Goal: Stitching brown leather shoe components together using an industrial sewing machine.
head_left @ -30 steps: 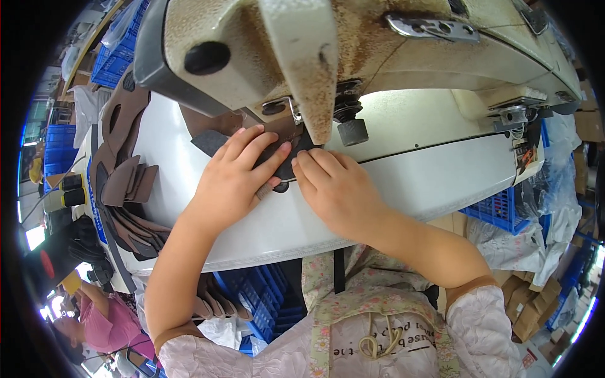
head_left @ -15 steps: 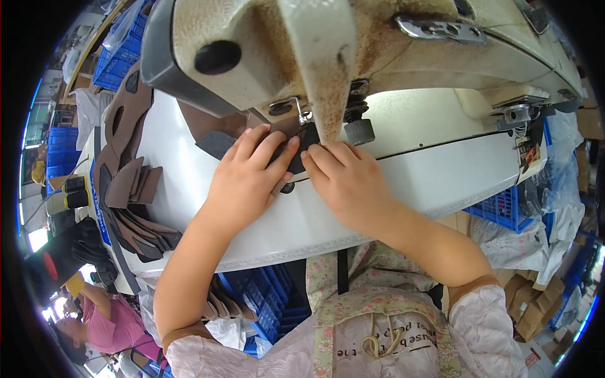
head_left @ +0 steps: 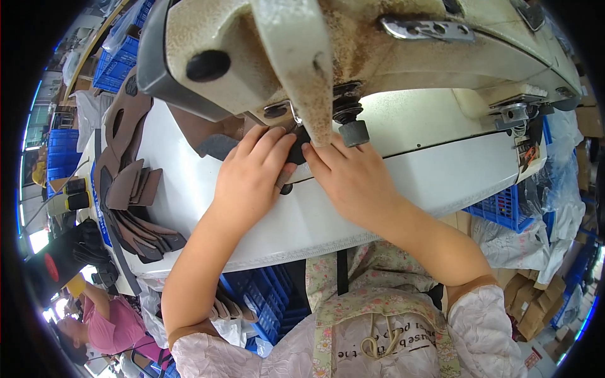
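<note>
My left hand point(head_left: 252, 179) lies on a brown and black leather-like piece point(head_left: 217, 147), fingers close together and bent over it, thumb at its near edge. A ring shows on one finger. To its right, my right hand point(head_left: 356, 186) is closed at the piece's right end, thumb toward the left hand; its fingertips are partly hidden behind a pale lever. Both hands are under the head of a worn, cream-coloured sewing machine point(head_left: 391, 66). The needle point is hidden from view. Beside the right fingers hangs a dark ribbed knob point(head_left: 354, 133).
Stacked brown cut pieces point(head_left: 123, 183) lie along the left of the white table point(head_left: 302, 220). Blue crates point(head_left: 265, 302) stand below the table, with another blue crate point(head_left: 504, 211) at right. A person in pink point(head_left: 113, 321) sits at far left.
The machine head appears shifted slightly left in the picture. My left fingers have drawn closer together, and my right fingers have slid further behind the lever. The piece has moved slightly left.
</note>
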Demonstrator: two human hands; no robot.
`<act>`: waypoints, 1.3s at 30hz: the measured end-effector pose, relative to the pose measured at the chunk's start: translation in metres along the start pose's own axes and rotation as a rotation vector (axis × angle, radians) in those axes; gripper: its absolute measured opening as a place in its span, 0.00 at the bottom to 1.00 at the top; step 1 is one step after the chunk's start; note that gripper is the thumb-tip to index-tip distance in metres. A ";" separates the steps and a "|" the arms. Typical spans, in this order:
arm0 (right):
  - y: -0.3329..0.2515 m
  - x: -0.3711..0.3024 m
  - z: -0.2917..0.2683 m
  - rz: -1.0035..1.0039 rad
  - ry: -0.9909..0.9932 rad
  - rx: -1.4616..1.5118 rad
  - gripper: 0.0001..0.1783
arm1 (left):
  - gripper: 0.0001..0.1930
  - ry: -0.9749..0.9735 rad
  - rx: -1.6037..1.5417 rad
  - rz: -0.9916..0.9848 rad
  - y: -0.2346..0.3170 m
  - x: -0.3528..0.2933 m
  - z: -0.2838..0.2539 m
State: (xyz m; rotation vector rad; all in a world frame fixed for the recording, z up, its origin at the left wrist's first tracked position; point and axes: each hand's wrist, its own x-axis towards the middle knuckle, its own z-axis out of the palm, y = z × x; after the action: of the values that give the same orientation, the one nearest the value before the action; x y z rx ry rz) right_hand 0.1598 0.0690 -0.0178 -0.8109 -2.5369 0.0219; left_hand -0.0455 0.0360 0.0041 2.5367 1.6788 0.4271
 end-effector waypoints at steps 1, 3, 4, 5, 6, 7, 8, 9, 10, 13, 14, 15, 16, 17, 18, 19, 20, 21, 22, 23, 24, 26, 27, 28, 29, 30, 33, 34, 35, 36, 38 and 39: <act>0.000 0.000 0.000 0.003 -0.002 0.011 0.13 | 0.20 0.031 -0.076 -0.027 -0.002 -0.001 0.002; 0.000 0.000 -0.001 0.003 -0.006 0.015 0.13 | 0.18 0.047 -0.090 -0.024 -0.004 -0.003 0.003; 0.001 0.000 -0.001 0.002 -0.010 0.019 0.13 | 0.16 0.063 -0.105 -0.022 -0.005 -0.004 0.004; 0.001 -0.001 0.000 0.004 -0.010 0.018 0.13 | 0.16 0.062 -0.105 -0.020 -0.005 -0.004 0.005; 0.002 -0.001 0.001 0.002 0.003 0.021 0.12 | 0.15 0.074 -0.092 -0.016 -0.005 -0.005 0.007; 0.002 -0.001 0.001 0.000 0.015 0.024 0.12 | 0.14 0.085 -0.079 -0.012 -0.004 -0.006 0.008; 0.002 -0.001 0.002 0.002 0.015 0.023 0.12 | 0.14 0.084 -0.079 -0.010 -0.004 -0.006 0.009; 0.002 0.000 0.002 0.018 0.036 0.028 0.12 | 0.14 0.102 -0.074 -0.013 -0.002 -0.005 0.011; 0.002 0.000 0.002 0.034 0.057 0.032 0.12 | 0.14 0.120 -0.069 -0.016 -0.001 -0.005 0.012; 0.003 0.001 0.001 0.040 0.043 0.023 0.11 | 0.14 0.136 -0.046 -0.030 0.003 -0.004 0.013; 0.004 0.001 0.000 0.040 0.044 0.025 0.11 | 0.14 0.135 -0.045 -0.031 0.003 -0.005 0.015; 0.005 0.000 -0.001 0.032 0.022 0.027 0.11 | 0.14 0.141 -0.034 -0.037 0.004 -0.006 0.017; 0.005 0.000 -0.002 0.025 0.000 0.029 0.11 | 0.14 0.147 -0.023 -0.043 0.004 -0.006 0.019; 0.005 0.000 -0.003 0.025 0.001 0.030 0.11 | 0.14 0.146 -0.022 -0.043 0.006 -0.006 0.020; 0.005 0.001 -0.003 0.037 -0.003 0.034 0.11 | 0.14 0.159 -0.007 -0.047 0.007 -0.005 0.022; 0.006 0.002 -0.004 0.048 -0.006 0.037 0.11 | 0.14 0.173 0.008 -0.051 0.009 -0.005 0.022; 0.007 0.002 -0.004 0.047 -0.006 0.036 0.11 | 0.14 0.173 0.008 -0.051 0.011 -0.004 0.023; 0.009 0.002 -0.005 0.040 -0.001 0.039 0.11 | 0.14 0.172 0.028 -0.054 0.013 -0.003 0.023; 0.010 0.002 -0.005 0.033 0.004 0.042 0.11 | 0.14 0.171 0.047 -0.058 0.014 -0.003 0.023; 0.011 0.003 -0.005 0.032 0.004 0.042 0.11 | 0.14 0.172 0.048 -0.058 0.016 -0.002 0.023; 0.012 0.003 -0.004 0.034 -0.005 0.052 0.11 | 0.14 0.172 0.064 -0.068 0.017 -0.001 0.022; 0.014 0.003 -0.002 0.037 -0.014 0.062 0.10 | 0.15 0.173 0.079 -0.078 0.020 0.000 0.023; 0.015 0.003 -0.001 0.042 -0.022 0.072 0.10 | 0.15 0.172 0.092 -0.090 0.020 0.001 0.025; 0.017 0.003 0.000 0.047 -0.030 0.083 0.10 | 0.15 0.171 0.105 -0.101 0.021 0.002 0.026; 0.017 0.003 0.000 0.047 -0.029 0.084 0.10 | 0.15 0.171 0.107 -0.101 0.023 0.003 0.027; 0.018 0.003 0.000 0.060 -0.043 0.083 0.10 | 0.15 0.174 0.120 -0.112 0.025 0.005 0.028; 0.021 0.003 0.001 0.069 -0.039 0.102 0.11 | 0.15 0.182 0.150 -0.125 0.027 0.005 0.031; 0.022 0.003 0.002 0.066 -0.022 0.120 0.12 | 0.15 0.188 0.166 -0.127 0.027 0.005 0.031; 0.022 0.003 0.001 0.066 -0.022 0.121 0.12 | 0.15 0.187 0.166 -0.127 0.028 0.005 0.033; 0.023 0.004 0.000 0.073 -0.032 0.131 0.13 | 0.14 0.186 0.151 -0.148 0.029 0.005 0.035; 0.025 0.004 -0.001 0.079 -0.041 0.142 0.13 | 0.14 0.185 0.137 -0.169 0.032 0.007 0.036; 0.026 0.004 -0.002 0.076 -0.053 0.133 0.13 | 0.14 0.191 0.146 -0.167 0.033 0.008 0.036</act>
State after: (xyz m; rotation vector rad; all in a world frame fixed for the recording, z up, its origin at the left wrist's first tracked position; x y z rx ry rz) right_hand 0.1723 0.0927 -0.0189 -0.8634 -2.5215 0.2367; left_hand -0.0036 0.0334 -0.0215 2.4938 2.0421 0.5687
